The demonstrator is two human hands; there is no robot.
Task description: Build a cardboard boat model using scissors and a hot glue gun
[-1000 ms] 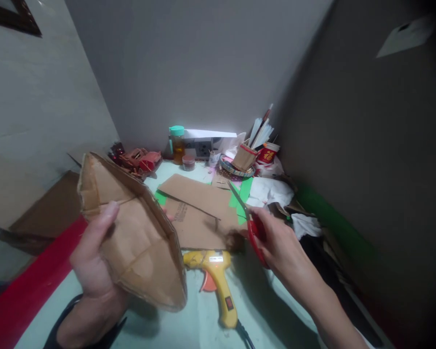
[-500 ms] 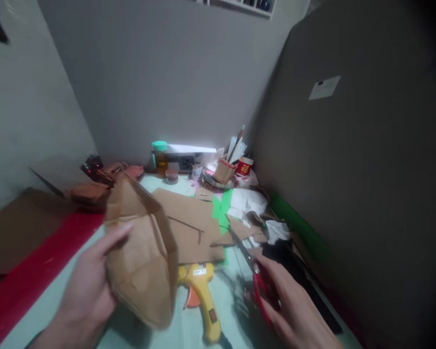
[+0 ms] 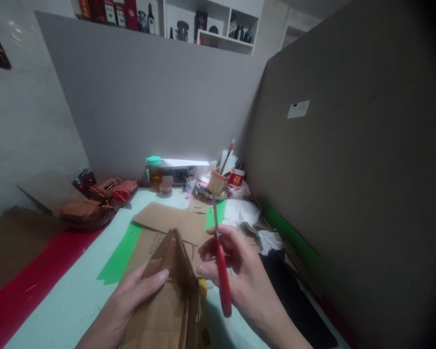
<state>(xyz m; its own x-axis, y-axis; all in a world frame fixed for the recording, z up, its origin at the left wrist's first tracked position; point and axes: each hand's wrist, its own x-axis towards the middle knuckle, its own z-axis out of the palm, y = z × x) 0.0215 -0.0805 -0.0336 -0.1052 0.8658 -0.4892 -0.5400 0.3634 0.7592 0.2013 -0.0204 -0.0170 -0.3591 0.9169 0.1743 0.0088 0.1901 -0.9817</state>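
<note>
My left hand grips a folded brown cardboard piece shaped like a boat hull, its pointed end aimed away from me at the bottom centre. My right hand holds red-handled scissors, blades shut and pointing up and away, right beside the cardboard's upper right edge. A bit of the yellow glue gun peeks out between the cardboard and my right hand; the rest is hidden.
Flat cardboard sheets and green paper lie on the pale table. At the back stand a teal-lidded bottle, a brush cup and a power strip. Brown model pieces sit left; grey partitions enclose the back and right.
The view tilted up. My left hand brought the cardboard hull down to the centre; my right hand lifted the scissors from the table and moved them left, next to the cardboard, covering the glue gun.
</note>
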